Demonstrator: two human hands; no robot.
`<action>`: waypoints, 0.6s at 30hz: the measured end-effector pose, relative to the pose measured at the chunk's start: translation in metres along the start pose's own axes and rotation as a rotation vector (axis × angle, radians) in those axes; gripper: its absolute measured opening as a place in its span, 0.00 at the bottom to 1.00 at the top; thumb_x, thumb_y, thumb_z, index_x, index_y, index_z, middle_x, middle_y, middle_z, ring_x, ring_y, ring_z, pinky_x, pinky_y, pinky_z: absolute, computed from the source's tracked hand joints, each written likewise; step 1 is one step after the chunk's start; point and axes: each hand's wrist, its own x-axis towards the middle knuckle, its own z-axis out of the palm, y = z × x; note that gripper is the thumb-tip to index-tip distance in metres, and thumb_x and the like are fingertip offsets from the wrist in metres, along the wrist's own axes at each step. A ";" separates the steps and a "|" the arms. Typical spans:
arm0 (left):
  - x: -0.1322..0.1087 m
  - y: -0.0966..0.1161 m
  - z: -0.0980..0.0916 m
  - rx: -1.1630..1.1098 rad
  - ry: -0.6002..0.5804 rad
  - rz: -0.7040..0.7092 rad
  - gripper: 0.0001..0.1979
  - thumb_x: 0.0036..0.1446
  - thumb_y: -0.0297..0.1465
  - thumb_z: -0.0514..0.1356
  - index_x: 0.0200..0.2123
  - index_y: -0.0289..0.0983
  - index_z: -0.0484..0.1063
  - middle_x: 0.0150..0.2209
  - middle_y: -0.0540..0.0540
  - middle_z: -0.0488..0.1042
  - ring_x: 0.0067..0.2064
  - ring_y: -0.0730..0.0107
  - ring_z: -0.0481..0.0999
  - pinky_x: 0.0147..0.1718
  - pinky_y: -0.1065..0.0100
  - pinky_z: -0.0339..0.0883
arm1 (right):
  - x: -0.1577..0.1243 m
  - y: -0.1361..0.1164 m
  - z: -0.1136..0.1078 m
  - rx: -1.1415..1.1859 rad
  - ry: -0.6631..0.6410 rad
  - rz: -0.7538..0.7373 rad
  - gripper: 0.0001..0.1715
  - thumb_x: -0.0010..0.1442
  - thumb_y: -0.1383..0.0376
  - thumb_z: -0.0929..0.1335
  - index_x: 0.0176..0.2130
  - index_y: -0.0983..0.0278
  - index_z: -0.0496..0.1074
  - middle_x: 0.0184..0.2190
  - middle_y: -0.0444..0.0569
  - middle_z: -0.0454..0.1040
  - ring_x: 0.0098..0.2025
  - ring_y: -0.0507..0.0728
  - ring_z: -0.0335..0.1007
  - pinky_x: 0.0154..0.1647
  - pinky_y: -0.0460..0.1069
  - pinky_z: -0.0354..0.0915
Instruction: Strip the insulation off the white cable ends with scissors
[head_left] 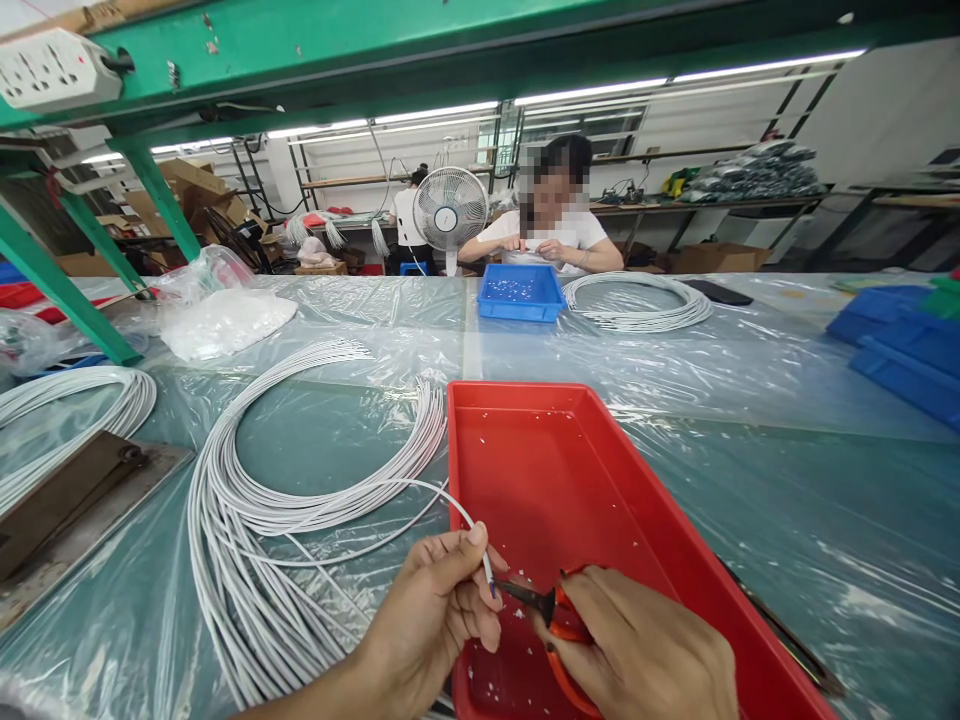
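Between the thumb and fingers of my left hand (442, 600) is the end of a white cable (463, 512), its tip pointing down with a bit of dark blue showing. My right hand (645, 640) grips orange-handled scissors (541, 598), whose dark blades reach to the cable tip and seem to touch it. Both hands are over the near part of a red tray (555, 480), which has small white scraps in it. The held cable runs back left to a large coiled bundle of white cables (225, 490) lying beside the tray.
Across the table a person (555, 215) works behind a blue tray (521, 290), near another cable coil (645, 305). A metal block (75, 500) lies at left, a white plastic bag (225, 320) behind it. Blue bins (907, 350) stand at right. A green beam (450, 50) crosses overhead.
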 end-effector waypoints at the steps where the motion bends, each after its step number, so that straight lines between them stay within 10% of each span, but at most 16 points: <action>1: 0.000 0.000 0.000 0.000 0.004 -0.003 0.13 0.47 0.34 0.65 0.20 0.29 0.71 0.12 0.51 0.70 0.10 0.82 0.67 0.11 0.83 0.61 | -0.001 0.000 0.000 -0.033 0.012 -0.012 0.19 0.60 0.65 0.61 0.19 0.64 0.64 0.13 0.43 0.62 0.17 0.51 0.55 0.22 0.47 0.48; 8: 0.000 -0.001 0.001 -0.002 0.021 -0.015 0.13 0.48 0.34 0.64 0.21 0.29 0.72 0.12 0.50 0.71 0.10 0.81 0.68 0.11 0.82 0.62 | -0.005 0.002 -0.002 -0.105 0.010 -0.073 0.18 0.63 0.63 0.59 0.27 0.67 0.69 0.20 0.49 0.72 0.23 0.55 0.62 0.28 0.48 0.53; 18: -0.005 -0.001 0.001 0.010 -0.024 -0.004 0.14 0.49 0.35 0.64 0.21 0.29 0.72 0.13 0.50 0.71 0.10 0.80 0.69 0.11 0.82 0.62 | 0.000 0.001 0.003 0.146 -0.019 0.010 0.23 0.63 0.62 0.58 0.18 0.64 0.60 0.13 0.42 0.58 0.16 0.50 0.50 0.20 0.46 0.46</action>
